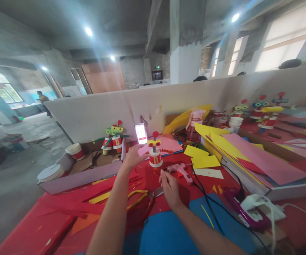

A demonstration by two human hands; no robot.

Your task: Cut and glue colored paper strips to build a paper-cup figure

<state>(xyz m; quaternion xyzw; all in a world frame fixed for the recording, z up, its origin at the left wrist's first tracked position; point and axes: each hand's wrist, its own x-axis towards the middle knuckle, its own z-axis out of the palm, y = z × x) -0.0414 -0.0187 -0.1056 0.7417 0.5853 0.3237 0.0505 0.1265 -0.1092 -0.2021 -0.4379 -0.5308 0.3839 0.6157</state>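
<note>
A paper-cup robot figure stands upright on the red tabletop, with a yellow head, round eyes, a red ball on top and folded-paper arms. My left hand is beside it, fingers stretched out towards a lit phone; whether they touch the phone or the figure's arm, I cannot tell. In front of the figure, my right hand has its fingers curled together; anything in them is hidden. Close to those fingers lies a pink glue gun. Scissors with yellow and red handles lie between my forearms.
Finished cup figures stand in a shallow box at left. Yellow paper pieces lie at right, before a box of coloured sheets. Black cords run past a purple power strip. A white partition closes off the back.
</note>
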